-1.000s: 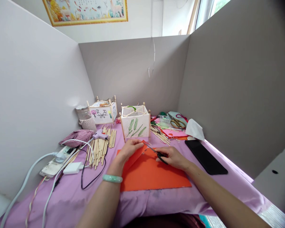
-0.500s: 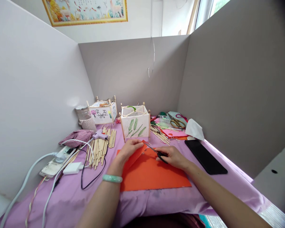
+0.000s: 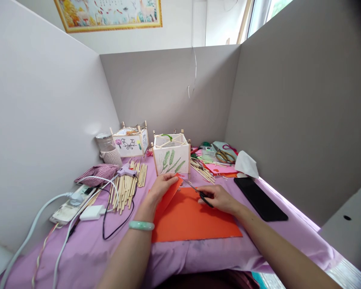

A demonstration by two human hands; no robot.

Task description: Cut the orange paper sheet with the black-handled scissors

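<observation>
My left hand [image 3: 161,188] pinches a piece of orange paper [image 3: 170,195] by its upper edge, the sheet hanging below the fingers. In my right hand [image 3: 218,197] is a pair of scissors [image 3: 205,198] with dark handles, its blades pointing up and left toward the paper's edge. A small red-orange scrap [image 3: 179,175] shows by my left fingertips; whether it is joined to the held piece I cannot tell. Beneath both hands a larger orange sheet [image 3: 197,220] lies flat on the purple cloth.
Behind my hands stands a white paper lantern [image 3: 172,159] with wheat drawings; another lantern [image 3: 129,145] is farther left. Thin sticks [image 3: 125,192], a glue gun [image 3: 126,171] and a power strip [image 3: 70,204] with cables lie left. A black phone [image 3: 260,199] and gold-handled scissors [image 3: 224,155] are right.
My left hand has shifted slightly left and up with the orange paper, away from the scissor tips. My right hand has hardly moved.
</observation>
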